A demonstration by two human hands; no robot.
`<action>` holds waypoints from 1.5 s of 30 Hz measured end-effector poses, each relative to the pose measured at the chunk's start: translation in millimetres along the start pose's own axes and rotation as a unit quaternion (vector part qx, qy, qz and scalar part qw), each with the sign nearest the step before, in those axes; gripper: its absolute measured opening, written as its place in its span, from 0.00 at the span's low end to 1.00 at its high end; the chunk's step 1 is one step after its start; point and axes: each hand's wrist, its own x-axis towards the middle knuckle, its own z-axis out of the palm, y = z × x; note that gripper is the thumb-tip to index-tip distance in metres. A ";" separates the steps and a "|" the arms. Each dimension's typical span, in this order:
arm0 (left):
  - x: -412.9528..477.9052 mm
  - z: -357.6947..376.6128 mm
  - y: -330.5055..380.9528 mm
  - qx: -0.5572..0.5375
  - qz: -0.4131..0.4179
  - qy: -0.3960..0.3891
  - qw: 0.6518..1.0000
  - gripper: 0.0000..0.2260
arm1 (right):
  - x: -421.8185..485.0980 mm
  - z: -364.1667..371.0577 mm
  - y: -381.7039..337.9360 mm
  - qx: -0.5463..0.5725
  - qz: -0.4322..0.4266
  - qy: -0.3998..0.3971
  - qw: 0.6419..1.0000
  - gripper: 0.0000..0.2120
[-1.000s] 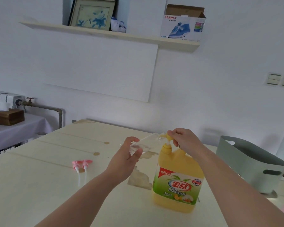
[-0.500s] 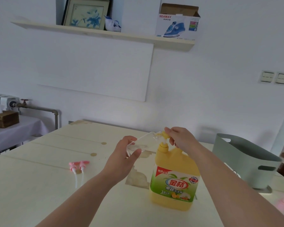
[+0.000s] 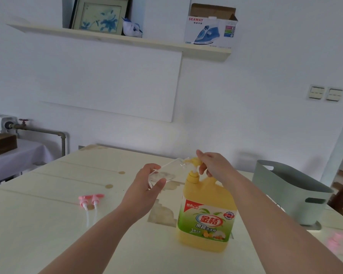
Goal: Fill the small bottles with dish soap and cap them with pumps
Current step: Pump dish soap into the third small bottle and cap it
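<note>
Head view, the only angle: over the last second almost nothing moved in the setup. The left hand [image 3: 145,186] kept its grip wrapped round the small bottle [image 3: 164,173], which was tilted on its side with its mouth up against the nozzle of the pump head [image 3: 194,161] on the dish soap jug [image 3: 206,214]. The right hand [image 3: 214,165] stayed on that pump head, grip curled over it, with a bit of white stem showing below. The only real change was framing: the wearer's head drifted, so everything slid slightly in view, and the jug sat where it was on the bench [image 3: 38,224]. Couldn't tell whether a stroke was made; the bottle looked clear and its fill level was unreadable. My read: filling step, early, and this bottle wasn't ready for capping. Two pink pumps [image 3: 90,199] lay side by side on the bench, well left of the hands, tubes toward the camera, untouched. The bench was pale planks with a worn patch [image 3: 162,214] just left of the jug. A grey-green basket [image 3: 291,192] stood at the right end. Something pink and blurred showed near the right edge, not identifiable. Room: white walls and a shelf [image 3: 127,39] carrying a framed picture [image 3: 99,16], a blue-and-white figurine [image 3: 131,28] and an iron box [image 3: 210,26]. Wall switches [image 3: 325,92] were on the right; a pipe [image 3: 44,131] with a valve and a cloth-covered side table [image 3: 18,157] were on the left.
</note>
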 end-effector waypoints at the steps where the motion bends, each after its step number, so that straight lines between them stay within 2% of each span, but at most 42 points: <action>1: -0.2 0.5 2.0 -0.001 -0.001 0.001 1.000 0.11 | 0.1 -0.2 0.0 -0.002 -0.001 0.001 1.000 0.19; 4: -1.2 2.4 4.2 -0.006 -0.003 0.007 1.000 0.12 | 0.6 2.8 2.8 -0.005 -0.014 0.008 1.000 0.17; 9: -3.3 5.5 0.1 -0.009 -0.006 0.003 1.000 0.12 | 2.4 7.0 3.5 -0.027 -0.018 0.028 0.999 0.10; 13: -4.0 7.1 0.2 -0.009 -0.005 0.000 1.000 0.13 | 0.2 5.1 4.4 -0.043 -0.028 0.020 0.998 0.11; 19: -3.6 7.4 4.3 -0.014 0.003 0.004 1.000 0.17 | -4.0 -4.7 3.5 0.051 -0.041 -0.013 0.998 0.11; 25: -3.0 10.0 1.2 0.000 0.004 0.014 1.000 0.18 | -1.4 -0.5 8.0 0.013 -0.045 -0.006 0.999 0.07; 31: -2.2 9.0 1.9 0.011 -0.002 0.019 1.000 0.17 | 3.0 2.7 9.3 -0.027 -0.033 0.003 0.999 0.08; 37: -1.4 6.3 4.6 0.006 0.002 0.023 1.000 0.17 | -1.4 -3.4 6.2 0.041 -0.050 -0.003 0.998 0.09; 45: -1.4 8.4 4.6 0.014 0.001 0.025 1.000 0.16 | 1.8 3.2 10.7 -0.039 -0.040 0.006 0.998 0.09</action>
